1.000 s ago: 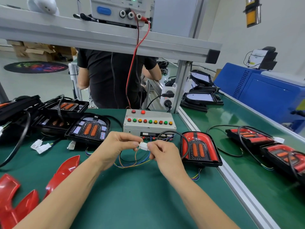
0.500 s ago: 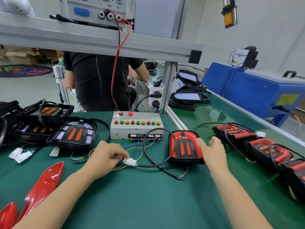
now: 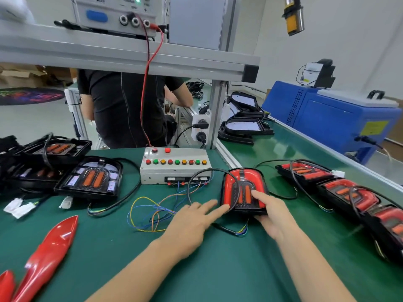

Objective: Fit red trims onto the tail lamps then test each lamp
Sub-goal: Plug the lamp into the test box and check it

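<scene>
Two hands are on the trimmed tail lamp (image 3: 243,190), which lies on the green tabletop (image 3: 218,269) just right of the test box (image 3: 174,166): the left hand (image 3: 192,223) touches its near edge with straight fingers, the right hand (image 3: 272,216) grips its near right corner. I think the black cable (image 3: 196,177) looped over the lamp could snag or drag the coloured wires (image 3: 152,214) if the lamp is moved quickly

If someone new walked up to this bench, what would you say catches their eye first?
Probably the red-trimmed tail lamp at centre, with the right hand gripping its near edge and the left hand touching its left side with straight fingers. Just behind sits the grey test box with its row of coloured buttons, and loose glossy red trims lie at the near left.
</scene>
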